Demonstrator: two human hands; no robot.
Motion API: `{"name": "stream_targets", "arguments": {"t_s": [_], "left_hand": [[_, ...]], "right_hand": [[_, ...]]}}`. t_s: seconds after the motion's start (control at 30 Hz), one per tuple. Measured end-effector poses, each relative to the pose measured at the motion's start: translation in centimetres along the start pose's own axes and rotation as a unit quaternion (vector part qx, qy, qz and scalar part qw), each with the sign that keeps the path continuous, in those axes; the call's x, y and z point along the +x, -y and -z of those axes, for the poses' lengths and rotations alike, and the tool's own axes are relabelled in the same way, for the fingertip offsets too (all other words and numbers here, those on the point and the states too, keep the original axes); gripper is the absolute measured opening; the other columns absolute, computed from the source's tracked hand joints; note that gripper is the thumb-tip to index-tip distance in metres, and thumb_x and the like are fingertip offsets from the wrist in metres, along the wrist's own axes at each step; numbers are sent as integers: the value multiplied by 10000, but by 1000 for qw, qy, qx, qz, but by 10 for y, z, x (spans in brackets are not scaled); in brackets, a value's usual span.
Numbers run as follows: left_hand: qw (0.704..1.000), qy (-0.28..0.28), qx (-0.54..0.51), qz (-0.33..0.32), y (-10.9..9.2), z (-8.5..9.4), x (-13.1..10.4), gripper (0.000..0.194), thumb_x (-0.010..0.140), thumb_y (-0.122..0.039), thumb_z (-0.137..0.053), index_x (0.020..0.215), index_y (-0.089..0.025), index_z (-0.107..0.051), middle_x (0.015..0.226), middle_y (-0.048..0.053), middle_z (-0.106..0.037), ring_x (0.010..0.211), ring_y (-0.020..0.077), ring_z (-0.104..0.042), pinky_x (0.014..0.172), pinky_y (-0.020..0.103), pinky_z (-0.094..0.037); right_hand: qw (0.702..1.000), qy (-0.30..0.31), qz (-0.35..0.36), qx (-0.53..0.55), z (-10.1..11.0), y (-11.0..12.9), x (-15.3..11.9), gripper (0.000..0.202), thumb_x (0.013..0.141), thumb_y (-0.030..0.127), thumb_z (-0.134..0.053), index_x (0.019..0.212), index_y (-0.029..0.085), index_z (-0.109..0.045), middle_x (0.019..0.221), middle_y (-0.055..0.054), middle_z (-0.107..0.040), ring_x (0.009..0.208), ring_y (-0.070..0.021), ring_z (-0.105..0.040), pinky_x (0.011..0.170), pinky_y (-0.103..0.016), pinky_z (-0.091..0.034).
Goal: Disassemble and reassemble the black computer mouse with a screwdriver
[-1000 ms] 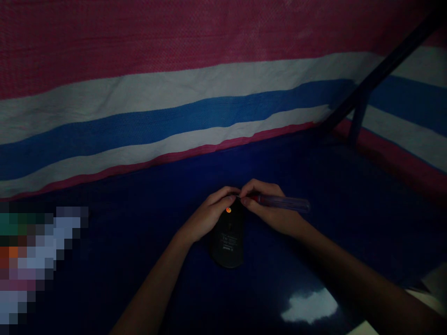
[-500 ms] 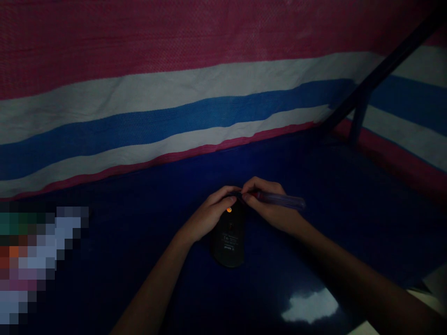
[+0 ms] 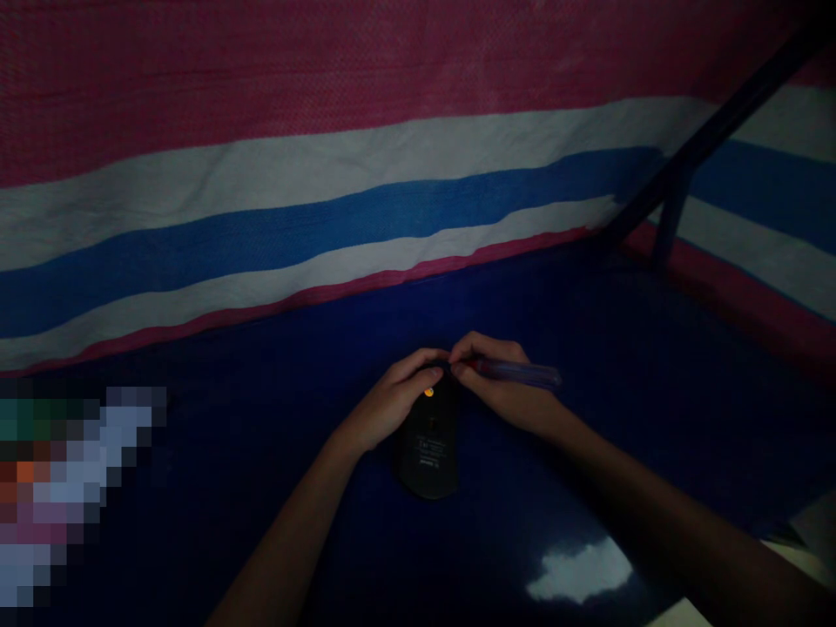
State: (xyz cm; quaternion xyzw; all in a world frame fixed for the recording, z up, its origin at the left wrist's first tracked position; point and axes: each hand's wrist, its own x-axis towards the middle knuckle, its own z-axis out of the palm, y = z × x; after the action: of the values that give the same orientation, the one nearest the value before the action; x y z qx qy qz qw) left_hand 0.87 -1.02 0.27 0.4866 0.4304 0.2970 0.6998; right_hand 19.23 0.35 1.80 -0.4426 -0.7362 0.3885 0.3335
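Computer mouse lies underside up on blue table, long axis pointing away between forearms. Left hand grasps mouse's far end; right hand, equally near, pinches screwdriver, handle right of mouse, tip hidden. Left thumb crowds far end. Beyond mouse: striped sheet, dark bar farther right.

Room to pass: blue tabletop at mid-right of frame, beyond the right hand; also centre-left, between the left hand and pixelated patch at lower left. Lower centre open between left forearm and right forearm, up to black mouse. Blocked: frame centre, hands crowding mouse's far end, tool handle jutting right. Striped sheet walls off top; dark bar slants across upper right.
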Motion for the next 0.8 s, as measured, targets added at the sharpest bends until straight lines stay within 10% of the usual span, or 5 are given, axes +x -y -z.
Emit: {"name": "stream_targets", "arguments": {"t_s": [0.8], "left_hand": [[1000,3,-4,8,0,-1,2,382,851,-362,-548,1200,-222,-613,932,41,-681,814,177,-615,727,296,-417]], "right_hand": [[999,32,-22,9,-1,-4,2,58,798,160,-566,746,173,-588,612,54,-561,534,-75,-486,502,-204,-344]]}}
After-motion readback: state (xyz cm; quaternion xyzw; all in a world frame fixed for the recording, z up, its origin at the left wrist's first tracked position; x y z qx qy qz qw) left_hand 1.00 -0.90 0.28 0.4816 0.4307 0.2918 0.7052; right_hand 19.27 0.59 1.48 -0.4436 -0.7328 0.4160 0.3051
